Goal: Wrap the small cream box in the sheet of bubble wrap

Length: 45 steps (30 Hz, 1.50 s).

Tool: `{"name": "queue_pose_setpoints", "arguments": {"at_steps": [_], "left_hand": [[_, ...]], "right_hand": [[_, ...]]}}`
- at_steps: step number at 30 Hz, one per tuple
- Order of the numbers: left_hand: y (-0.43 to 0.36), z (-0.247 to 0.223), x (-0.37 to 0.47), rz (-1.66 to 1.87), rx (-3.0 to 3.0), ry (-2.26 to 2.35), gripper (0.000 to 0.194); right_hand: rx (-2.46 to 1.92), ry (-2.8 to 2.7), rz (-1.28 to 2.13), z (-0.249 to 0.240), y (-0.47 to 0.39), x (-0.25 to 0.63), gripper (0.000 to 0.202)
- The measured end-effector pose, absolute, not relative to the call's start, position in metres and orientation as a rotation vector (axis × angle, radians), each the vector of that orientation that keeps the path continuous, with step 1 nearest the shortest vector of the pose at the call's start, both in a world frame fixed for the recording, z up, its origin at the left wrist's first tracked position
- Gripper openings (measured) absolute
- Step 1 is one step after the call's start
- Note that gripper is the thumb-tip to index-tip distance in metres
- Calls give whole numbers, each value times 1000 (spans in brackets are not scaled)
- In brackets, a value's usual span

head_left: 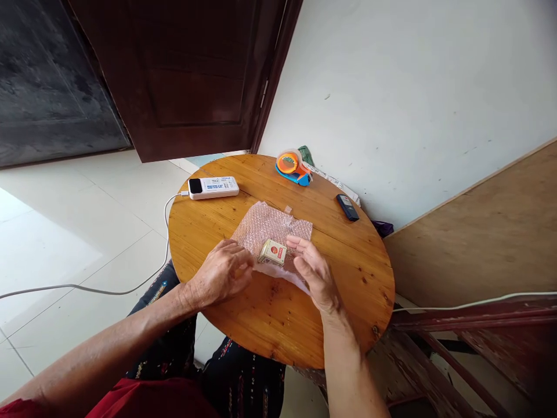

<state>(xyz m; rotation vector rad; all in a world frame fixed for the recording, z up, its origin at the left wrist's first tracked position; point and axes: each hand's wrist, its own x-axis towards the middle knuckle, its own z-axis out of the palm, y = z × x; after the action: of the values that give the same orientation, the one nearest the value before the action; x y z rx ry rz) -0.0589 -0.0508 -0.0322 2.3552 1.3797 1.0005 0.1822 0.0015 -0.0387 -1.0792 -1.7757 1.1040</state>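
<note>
A small cream-coloured box (275,253) with red markings lies on a sheet of bubble wrap (272,223) on the round wooden table (278,316). To the left of the box is my left hand (226,270), over the wrap's lower left edge. Its fingers are loosely curled, with a gap to the thumb and nothing visible between them. My right hand (314,273) is at the box's right side, fingers stretched toward it and thumb apart. It holds nothing, and part of the wrap is hidden behind it.
Toward the back stands an orange and blue tape dispenser (294,168). A dark handheld device (347,207) lies at the right. At the left is a white device (213,188) with a cable (167,232) running off the table. A wall (391,87) and a dark door (195,75) rise behind.
</note>
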Motion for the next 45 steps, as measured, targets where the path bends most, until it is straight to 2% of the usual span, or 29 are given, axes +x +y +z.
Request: {"name": "queue_pose_setpoints", "arguments": {"at_steps": [4, 7, 10, 12, 13, 18, 22, 40, 42, 45], "left_hand": [[-29, -18, -48, 1023, 2267, 1524, 13], [-13, -10, -43, 943, 2233, 1613, 12], [-2, -5, -43, 847, 2152, 1648, 12], [1, -3, -45, 802, 2067, 1609, 12], [2, -2, -47, 791, 2038, 1579, 11], [4, -6, -52, 795, 2108, 1444, 22], [7, -13, -44, 860, 1947, 1418, 11], [8, -26, -31, 949, 1659, 1346, 9], [9, -26, -30, 940, 1664, 1376, 9], [10, -26, -30, 922, 1670, 1401, 10]], "right_hand": [[-1046, -1810, 1206, -22, -1, 191, 79], [-1187, -1874, 1080, -11, -2, 187, 71], [-1324, -1955, 916, -5, 2, 179, 43], [-1325, -2014, 910, -5, 7, 175, 18], [-1314, -2030, 920, -6, 10, 173, 13], [-1269, -2003, 852, -14, 18, 171, 15], [-1269, -1875, 919, -22, 18, 170, 13], [-1337, -1701, 1076, -38, 16, 170, 17], [-1359, -1738, 979, -37, 15, 171, 16], [-1338, -1872, 508, -21, 5, 169, 12]]}}
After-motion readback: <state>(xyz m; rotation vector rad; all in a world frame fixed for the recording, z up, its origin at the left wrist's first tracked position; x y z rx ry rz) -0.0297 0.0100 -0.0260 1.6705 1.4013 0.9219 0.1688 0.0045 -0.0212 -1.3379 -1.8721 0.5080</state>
